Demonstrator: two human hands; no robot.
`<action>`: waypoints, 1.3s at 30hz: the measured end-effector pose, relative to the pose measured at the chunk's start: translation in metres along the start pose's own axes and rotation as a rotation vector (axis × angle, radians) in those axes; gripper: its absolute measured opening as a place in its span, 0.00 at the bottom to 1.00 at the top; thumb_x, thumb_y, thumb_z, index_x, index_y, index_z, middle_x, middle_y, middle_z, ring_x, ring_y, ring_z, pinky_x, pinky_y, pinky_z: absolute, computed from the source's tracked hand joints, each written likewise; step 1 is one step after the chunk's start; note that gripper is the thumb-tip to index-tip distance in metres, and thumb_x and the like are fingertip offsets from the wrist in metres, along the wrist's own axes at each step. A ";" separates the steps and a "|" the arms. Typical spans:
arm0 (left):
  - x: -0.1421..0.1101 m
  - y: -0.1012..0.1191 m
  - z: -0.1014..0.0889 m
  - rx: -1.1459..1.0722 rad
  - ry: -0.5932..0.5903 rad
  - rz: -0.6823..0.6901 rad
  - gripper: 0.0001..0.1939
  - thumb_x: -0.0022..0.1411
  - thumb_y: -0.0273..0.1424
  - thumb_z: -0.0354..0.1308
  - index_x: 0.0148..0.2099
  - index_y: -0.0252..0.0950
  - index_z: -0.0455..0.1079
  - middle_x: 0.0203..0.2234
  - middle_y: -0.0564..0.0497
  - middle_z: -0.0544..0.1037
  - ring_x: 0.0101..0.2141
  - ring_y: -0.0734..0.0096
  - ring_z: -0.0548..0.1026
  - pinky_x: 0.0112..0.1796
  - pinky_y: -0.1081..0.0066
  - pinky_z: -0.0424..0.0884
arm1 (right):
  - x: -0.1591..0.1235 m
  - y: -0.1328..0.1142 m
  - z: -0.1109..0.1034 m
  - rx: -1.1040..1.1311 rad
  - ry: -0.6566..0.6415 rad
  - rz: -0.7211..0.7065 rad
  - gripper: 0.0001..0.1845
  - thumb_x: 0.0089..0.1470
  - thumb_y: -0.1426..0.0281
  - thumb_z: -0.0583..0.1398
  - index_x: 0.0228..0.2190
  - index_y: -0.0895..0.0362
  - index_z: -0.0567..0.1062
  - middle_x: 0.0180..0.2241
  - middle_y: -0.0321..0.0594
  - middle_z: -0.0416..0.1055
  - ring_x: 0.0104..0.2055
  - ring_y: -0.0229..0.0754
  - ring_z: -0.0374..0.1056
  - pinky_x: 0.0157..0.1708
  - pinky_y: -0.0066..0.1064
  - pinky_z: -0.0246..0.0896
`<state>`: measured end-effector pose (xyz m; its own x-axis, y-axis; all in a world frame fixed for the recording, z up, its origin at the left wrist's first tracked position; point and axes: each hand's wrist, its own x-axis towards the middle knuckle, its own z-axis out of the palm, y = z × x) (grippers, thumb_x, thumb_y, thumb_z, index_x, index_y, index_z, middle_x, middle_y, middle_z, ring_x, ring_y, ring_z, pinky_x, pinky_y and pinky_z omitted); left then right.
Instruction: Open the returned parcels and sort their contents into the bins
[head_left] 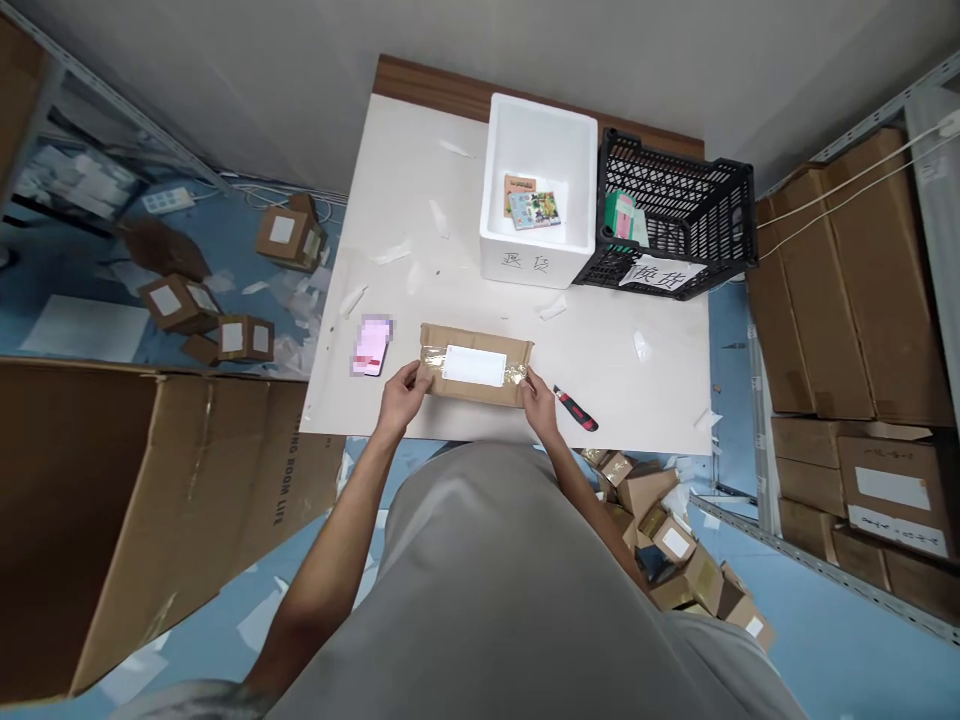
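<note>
A flat brown cardboard parcel (469, 392) with clear tape at both ends and a white label (474, 366) lies near the front edge of the table. My left hand (405, 396) grips its left end, thumb on top. At the opposite end, my right hand (538, 402) holds the right edge with its thumb over the tape. The fingers under the parcel are hidden. Just right of my right hand lies a red and black utility knife (577, 409). A phone (371, 345) with a pink, blurred screen rests left of the parcel.
On the white table (420, 180), a white foam box (532, 262) holds small printed packs. Beside it stands a black plastic crate (675, 240) with a green item. Paper scraps are scattered around. A large carton (217, 480) stands left; discarded boxes (667, 540) pile up at right.
</note>
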<state>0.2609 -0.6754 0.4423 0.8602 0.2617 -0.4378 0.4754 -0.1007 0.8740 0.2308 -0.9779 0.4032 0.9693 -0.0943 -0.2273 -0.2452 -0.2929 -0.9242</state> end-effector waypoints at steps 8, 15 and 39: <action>0.014 -0.054 -0.027 -0.015 -0.024 -0.092 0.27 0.73 0.39 0.58 0.67 0.33 0.78 0.68 0.35 0.81 0.70 0.49 0.78 0.73 0.49 0.71 | -0.017 0.045 -0.005 0.144 0.163 0.284 0.44 0.65 0.39 0.61 0.67 0.59 0.77 0.69 0.63 0.77 0.69 0.61 0.76 0.70 0.58 0.72; 0.028 -0.084 -0.031 0.151 -0.152 -0.075 0.20 0.57 0.31 0.66 0.52 0.37 0.85 0.53 0.40 0.90 0.60 0.44 0.85 0.65 0.50 0.78 | -0.040 0.050 0.019 0.078 0.136 0.253 0.29 0.53 0.51 0.70 0.50 0.55 0.86 0.59 0.53 0.86 0.64 0.62 0.79 0.72 0.59 0.69; 0.035 -0.109 -0.059 0.118 -0.242 0.034 0.23 0.70 0.42 0.60 0.58 0.34 0.85 0.56 0.39 0.89 0.56 0.49 0.87 0.64 0.51 0.81 | -0.053 0.040 0.027 -0.022 0.269 0.236 0.32 0.67 0.46 0.57 0.53 0.56 0.86 0.53 0.53 0.87 0.56 0.55 0.81 0.56 0.50 0.80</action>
<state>0.2280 -0.5988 0.3444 0.8884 0.0209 -0.4585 0.4514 -0.2207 0.8646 0.1706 -0.9594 0.3702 0.8464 -0.4078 -0.3424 -0.4651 -0.2531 -0.8483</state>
